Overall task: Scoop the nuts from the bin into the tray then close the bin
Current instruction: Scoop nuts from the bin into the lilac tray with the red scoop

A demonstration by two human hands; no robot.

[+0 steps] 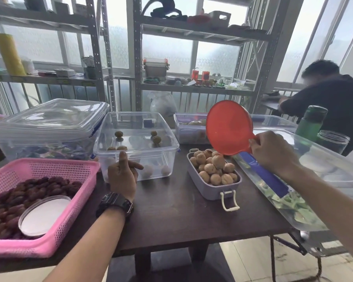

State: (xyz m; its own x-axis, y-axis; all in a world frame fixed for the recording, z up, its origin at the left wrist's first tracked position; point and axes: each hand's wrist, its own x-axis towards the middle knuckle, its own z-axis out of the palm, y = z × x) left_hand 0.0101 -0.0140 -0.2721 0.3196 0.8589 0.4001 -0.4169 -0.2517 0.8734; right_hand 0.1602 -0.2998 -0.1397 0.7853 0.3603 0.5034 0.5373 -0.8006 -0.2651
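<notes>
red scoop tipped over the tray, left hand idle at the bin

from here i see the right hand (pixel 271 151) gripping the short handle of the red scoop (pixel 228 127), fingers curled tight round it. the scoop's bowl stands tilted on edge just above the far end of the tray (pixel 208 190). the tray sits near the middle of the desk (pixel 171 216), heaped with nuts (pixel 216 161). the left hand (pixel 121 176) holds nothing. its fingers are loosely bent with one raised, just in front of the bin's near wall; i cannot tell whether it touches. the clear bin (pixel 159 153) stands lidless toward the desk's far edge, with a few nuts on its floor. a pink basket (pixel 49 167) fills the near left corner.
</notes>
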